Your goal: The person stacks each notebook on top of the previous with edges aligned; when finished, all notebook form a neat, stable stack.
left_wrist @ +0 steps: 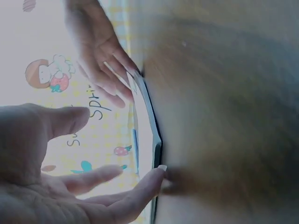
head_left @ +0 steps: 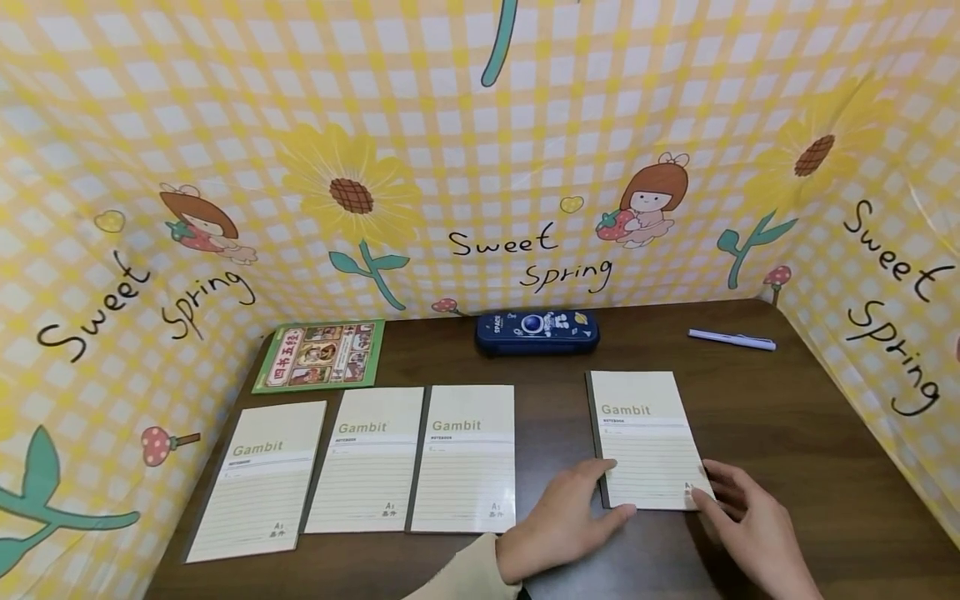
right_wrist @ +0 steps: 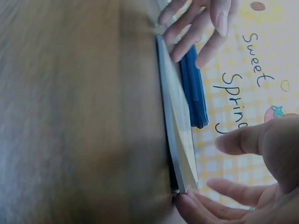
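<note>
right hand (head_left: 753,521) touching notebook (head_left: 648,458), pages (right_wrist: 185,161) perhaps parted, right wrist view only

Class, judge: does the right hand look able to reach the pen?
Likely yes: nothing visible blocks the tabletop between right hand and pen, though that hand is at the edge of a notebook.

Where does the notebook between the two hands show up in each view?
Head: notebook right of centre, lower half, lying flat between left hand and right hand.
Left wrist: near the centre, almost edge-on, running down to the bottom edge.
Right wrist: slightly right of centre, almost edge-on, a narrow slanting strip.
Shared landmark: the checked backdrop, visible in all three.
</note>
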Motion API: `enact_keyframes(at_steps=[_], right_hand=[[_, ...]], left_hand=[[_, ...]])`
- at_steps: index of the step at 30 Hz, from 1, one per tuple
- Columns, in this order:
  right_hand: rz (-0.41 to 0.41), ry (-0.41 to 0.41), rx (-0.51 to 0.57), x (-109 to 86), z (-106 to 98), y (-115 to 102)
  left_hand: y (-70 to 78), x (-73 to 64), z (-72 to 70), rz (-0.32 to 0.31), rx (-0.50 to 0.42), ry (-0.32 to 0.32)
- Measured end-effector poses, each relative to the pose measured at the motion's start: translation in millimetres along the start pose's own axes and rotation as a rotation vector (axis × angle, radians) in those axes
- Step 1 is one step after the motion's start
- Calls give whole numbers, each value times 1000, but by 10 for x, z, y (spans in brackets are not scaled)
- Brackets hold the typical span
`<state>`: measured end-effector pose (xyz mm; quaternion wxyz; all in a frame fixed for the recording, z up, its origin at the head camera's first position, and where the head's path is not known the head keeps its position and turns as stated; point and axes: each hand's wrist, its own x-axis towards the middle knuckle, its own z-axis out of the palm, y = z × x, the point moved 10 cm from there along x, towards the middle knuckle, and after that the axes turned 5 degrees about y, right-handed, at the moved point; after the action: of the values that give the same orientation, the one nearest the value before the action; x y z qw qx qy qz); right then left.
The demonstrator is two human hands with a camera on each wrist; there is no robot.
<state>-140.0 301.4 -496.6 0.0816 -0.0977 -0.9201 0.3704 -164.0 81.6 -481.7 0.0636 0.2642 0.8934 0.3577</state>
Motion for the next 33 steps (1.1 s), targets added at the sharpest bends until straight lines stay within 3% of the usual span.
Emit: enact_keyframes(at_steps=[7,12,18,23,28,33], right_hand=[[123,-66,139,16,33,122],[256,-126,323,7,111,263],[294,-184,436,-5,207,318],[352,-231,457,-26,268,371],[410,-287,446,-42,291,430],[410,-353,483,-66,334,420]], left_hand=[[-153,-3,-24,-165,-309,7],[-214,-18,-41,-255,-494,62],[-299,-36,-75,-355,-654,152],[-338,-28,-93,-364,-674,179],[-372,-19,-112,-341,-755,198],[-400,-16,-113,-324,-797,218]])
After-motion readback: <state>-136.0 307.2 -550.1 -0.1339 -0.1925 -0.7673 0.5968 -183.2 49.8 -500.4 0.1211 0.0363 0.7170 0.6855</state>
